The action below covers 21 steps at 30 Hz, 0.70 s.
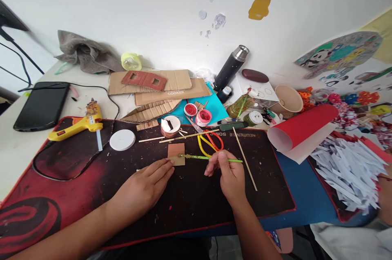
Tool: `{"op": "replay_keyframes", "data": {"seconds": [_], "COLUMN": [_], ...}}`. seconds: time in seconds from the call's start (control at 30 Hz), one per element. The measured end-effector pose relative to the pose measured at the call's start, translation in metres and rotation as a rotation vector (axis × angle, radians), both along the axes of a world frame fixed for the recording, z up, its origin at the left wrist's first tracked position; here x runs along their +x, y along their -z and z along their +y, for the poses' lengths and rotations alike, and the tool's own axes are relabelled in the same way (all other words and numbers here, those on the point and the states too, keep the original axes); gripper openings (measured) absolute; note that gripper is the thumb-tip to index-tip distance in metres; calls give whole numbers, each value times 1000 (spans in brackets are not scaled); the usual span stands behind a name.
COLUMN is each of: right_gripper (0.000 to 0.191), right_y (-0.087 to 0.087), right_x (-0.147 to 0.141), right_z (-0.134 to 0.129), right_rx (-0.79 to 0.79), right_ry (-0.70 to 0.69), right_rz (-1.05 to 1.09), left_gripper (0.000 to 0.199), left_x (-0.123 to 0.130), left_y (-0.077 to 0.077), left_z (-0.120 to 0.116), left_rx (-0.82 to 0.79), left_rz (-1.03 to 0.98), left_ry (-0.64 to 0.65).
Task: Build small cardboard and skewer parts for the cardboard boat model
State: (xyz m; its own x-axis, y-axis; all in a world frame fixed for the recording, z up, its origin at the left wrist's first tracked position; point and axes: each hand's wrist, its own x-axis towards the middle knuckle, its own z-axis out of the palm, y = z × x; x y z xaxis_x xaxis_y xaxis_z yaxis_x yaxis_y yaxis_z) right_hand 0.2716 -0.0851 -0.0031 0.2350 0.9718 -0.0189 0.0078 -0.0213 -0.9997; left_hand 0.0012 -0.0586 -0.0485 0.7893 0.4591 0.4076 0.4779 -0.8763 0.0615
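Note:
A small cardboard piece lies on the dark desk mat, reddish-brown in its upper part and bare tan along its lower edge. My left hand holds it down at the left, fingers together and fingertips on its edge; the thumb is hidden. Between thumb and fingers, my right hand grips a green paintbrush. The bristles touch the cardboard near its middle right. Just behind it are a white tub of brown paint, an open pot of red paint and scissors with red and yellow handles.
A yellow glue gun, a white lid and a black phone are at left. Cut cardboard and a black flask stand behind. Thin sticks, red paper roll and paper strips lie right.

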Motion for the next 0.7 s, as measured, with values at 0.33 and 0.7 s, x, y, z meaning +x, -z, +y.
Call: {"op": "replay_keyframes", "data": {"seconds": [0.33,0.7], "right_gripper": [50,51], "right_y": [-6,-6], "right_x": [12,6], "right_z": [-2,6], "right_rx": [22,13], "right_ry": [80,76], "right_rz": [-11,-60], "left_gripper": [35,36], "left_x": [1,0], "left_y": [-2,1], "left_z": [1,1], "left_rx": [5,-20], "left_rz": [5,-9], "left_ry": [3,1]}}
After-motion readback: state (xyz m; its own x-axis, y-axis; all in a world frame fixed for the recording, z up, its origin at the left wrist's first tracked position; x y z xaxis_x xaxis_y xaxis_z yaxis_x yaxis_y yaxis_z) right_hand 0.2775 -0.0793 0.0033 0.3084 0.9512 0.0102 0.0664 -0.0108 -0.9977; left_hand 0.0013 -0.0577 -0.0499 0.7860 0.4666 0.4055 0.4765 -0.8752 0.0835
